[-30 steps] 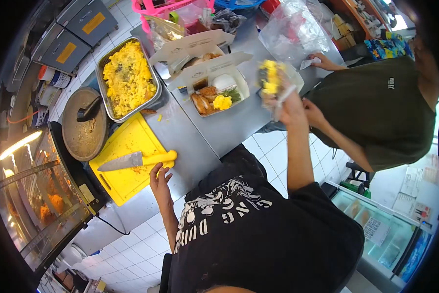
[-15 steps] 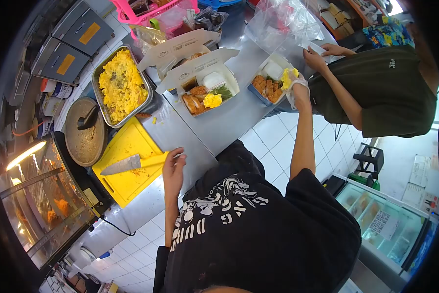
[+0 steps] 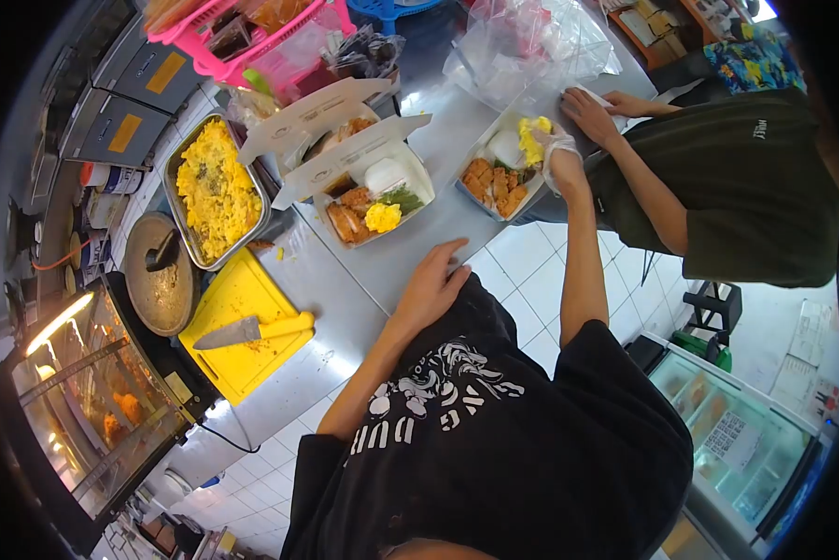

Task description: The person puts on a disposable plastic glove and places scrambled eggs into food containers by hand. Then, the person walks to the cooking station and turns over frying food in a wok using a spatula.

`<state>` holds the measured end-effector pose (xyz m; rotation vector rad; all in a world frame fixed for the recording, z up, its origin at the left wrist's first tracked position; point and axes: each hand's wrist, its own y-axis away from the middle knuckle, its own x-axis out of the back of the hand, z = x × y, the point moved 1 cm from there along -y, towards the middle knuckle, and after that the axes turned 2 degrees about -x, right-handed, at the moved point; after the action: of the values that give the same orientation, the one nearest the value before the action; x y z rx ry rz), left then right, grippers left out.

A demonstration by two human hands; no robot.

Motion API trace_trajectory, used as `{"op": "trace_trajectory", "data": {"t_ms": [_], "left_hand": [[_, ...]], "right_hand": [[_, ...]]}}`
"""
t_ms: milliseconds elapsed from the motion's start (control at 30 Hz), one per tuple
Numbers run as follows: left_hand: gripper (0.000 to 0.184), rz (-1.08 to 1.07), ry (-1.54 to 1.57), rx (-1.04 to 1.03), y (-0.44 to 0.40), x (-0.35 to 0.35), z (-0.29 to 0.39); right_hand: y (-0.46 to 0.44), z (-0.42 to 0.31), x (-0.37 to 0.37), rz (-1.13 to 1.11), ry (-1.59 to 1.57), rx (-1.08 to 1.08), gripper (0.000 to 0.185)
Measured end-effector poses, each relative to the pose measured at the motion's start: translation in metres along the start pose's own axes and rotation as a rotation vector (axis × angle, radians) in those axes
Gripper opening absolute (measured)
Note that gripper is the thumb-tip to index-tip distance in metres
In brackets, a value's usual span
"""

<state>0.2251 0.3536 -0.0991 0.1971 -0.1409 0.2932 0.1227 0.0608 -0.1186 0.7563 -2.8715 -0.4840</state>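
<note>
My right hand (image 3: 563, 164), in a clear plastic glove, pinches a clump of scrambled egg (image 3: 532, 140) at the right side of a meal box (image 3: 483, 203). Inside that box lie white rice (image 3: 506, 147) and sliced fried chicken (image 3: 495, 189). Bare and with its fingers stretched out, my left hand (image 3: 436, 282) is over the near table edge, holding nothing. Closest to it is a second open meal box (image 3: 417, 207) with rice, chicken, greens and egg. A knife (image 3: 251, 331) with a yellow handle rests on the yellow cutting board (image 3: 237, 369), left of that hand.
A metal tray (image 3: 268, 207) of scrambled egg stands at the left, near a stone mortar (image 3: 148, 303). Behind are a pink basket (image 3: 251, 47) and plastic bags (image 3: 522, 56). At the right, a co-worker's hands (image 3: 592, 117) hold something white. A heated display case (image 3: 92, 401) sits lower left.
My left hand has moved right, away from the knife handle, toward the nearer meal box. The right hand keeps the egg at the other box. The view has shifted slightly.
</note>
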Motion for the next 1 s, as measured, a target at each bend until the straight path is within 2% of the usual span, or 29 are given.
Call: {"op": "trace_trajectory", "data": {"t_ms": [67, 133, 200, 300, 433, 500, 533, 600, 633, 700, 833, 900, 933, 1000], "left_hand": [[0.045, 0.002, -0.052, -0.004, -0.032, -0.018, -0.007], [0.05, 0.005, -0.107, -0.018, -0.056, -0.03, -0.018], [0.057, 0.021, -0.171, -0.042, -0.071, -0.039, -0.028], [0.06, -0.008, -0.131, 0.014, -0.079, -0.042, -0.032], [0.062, 0.034, -0.125, 0.037, -0.079, -0.041, -0.022], [0.06, 0.027, -0.11, 0.078, -0.079, -0.037, -0.013], [0.06, 0.033, -0.109, 0.079, -0.078, -0.036, -0.014], [0.052, 0.077, -0.3, 0.006, -0.079, -0.035, -0.013], [0.052, 0.086, -0.298, 0.008, -0.078, -0.035, -0.011], [0.036, 0.178, -0.553, -0.146, -0.081, -0.036, -0.002], [0.03, 0.167, -0.552, -0.236, -0.11, -0.043, 0.018], [0.024, 0.169, -0.614, -0.341, -0.122, -0.043, 0.024], [0.024, 0.17, -0.616, -0.343, -0.123, -0.043, 0.023], [0.027, 0.017, -0.737, -0.183, -0.123, -0.043, 0.013]], "right_hand": [[-0.013, 0.009, -0.002, -0.009, 0.012, -0.012, 0.037], [-0.029, 0.019, 0.0, -0.082, 0.187, 0.063, 0.035], [-0.033, 0.022, -0.001, -0.087, 0.201, 0.112, 0.033], [-0.022, 0.016, -0.005, -0.149, 0.117, -0.04, 0.034], [-0.012, 0.013, -0.008, -0.182, 0.176, -0.057, 0.038], [-0.009, 0.01, -0.007, -0.119, 0.157, -0.193, 0.042], [-0.013, 0.015, -0.003, -0.124, 0.159, -0.192, 0.042], [-0.021, 0.019, 0.004, -0.049, 0.219, 0.05, 0.046], [-0.021, 0.015, 0.005, -0.058, 0.223, 0.052, 0.046], [-0.019, -0.001, 0.009, 0.09, 0.552, 0.332, 0.045], [-0.016, -0.014, 0.0, 0.161, 0.796, 0.414, 0.043], [-0.017, -0.007, -0.004, 0.096, 0.946, 0.609, 0.043], [-0.016, -0.004, -0.006, 0.098, 0.945, 0.61, 0.043], [-0.013, 0.003, -0.011, 0.15, 1.12, 0.603, 0.046]]}}
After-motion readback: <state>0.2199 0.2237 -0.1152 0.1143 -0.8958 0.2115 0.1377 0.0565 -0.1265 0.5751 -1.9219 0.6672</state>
